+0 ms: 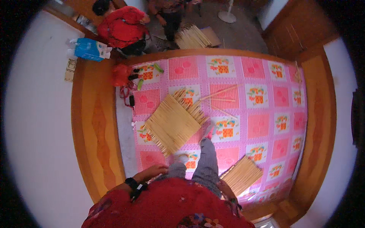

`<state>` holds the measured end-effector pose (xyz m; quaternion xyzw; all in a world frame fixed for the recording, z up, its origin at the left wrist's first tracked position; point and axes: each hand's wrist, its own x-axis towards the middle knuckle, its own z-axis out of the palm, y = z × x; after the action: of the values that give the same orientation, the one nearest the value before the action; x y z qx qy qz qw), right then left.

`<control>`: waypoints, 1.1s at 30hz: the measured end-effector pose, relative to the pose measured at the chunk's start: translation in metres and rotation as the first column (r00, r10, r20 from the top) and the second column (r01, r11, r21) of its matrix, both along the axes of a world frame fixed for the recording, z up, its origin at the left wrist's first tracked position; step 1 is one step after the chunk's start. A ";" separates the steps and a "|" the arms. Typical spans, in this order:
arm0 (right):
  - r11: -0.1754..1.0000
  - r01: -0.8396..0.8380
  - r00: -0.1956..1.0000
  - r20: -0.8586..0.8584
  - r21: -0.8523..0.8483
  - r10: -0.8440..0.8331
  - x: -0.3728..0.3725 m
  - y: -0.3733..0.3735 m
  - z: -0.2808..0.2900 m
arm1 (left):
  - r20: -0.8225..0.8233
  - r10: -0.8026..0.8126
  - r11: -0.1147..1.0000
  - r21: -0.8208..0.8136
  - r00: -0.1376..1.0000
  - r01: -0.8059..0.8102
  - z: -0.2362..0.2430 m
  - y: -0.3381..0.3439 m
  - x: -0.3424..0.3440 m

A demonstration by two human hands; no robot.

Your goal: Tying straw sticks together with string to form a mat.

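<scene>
A partly woven square mat of flat tan strips [171, 123] lies on the pink patterned sheet in front of me, loose strip ends sticking out along its far and near edges. My left hand [154, 172] hangs beside my left thigh, fingers loosely stretched, with nothing in it; the mat is a little way ahead. My right hand [225, 188] is down by my right thigh, its fingers blurred and partly hidden. Just right of it lies a bundle of tan strips [243, 175] set side by side. My feet stand on the sheet at the mat's near right side.
Several loose strips [224, 92] lie beyond the mat. Left of it are a red bag [121, 74], green objects [158, 68] and dark small items. A blue box [92, 49] stands on the wooden ledge. Two people are beyond the low wooden edge, near another strip stack [194, 37].
</scene>
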<state>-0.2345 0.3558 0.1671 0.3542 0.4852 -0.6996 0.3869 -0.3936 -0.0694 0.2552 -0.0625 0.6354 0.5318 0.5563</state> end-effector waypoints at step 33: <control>0.271 -0.958 0.280 -0.110 -0.089 0.954 -0.953 -0.323 -0.035 | -0.027 0.990 0.141 -0.040 0.142 -0.989 -0.137 -0.202 -0.493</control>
<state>-1.1871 0.0331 0.1322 -0.0474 0.5575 -0.3651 0.7440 -0.8867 -0.2714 0.1182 -0.4783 0.4502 0.7506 0.0719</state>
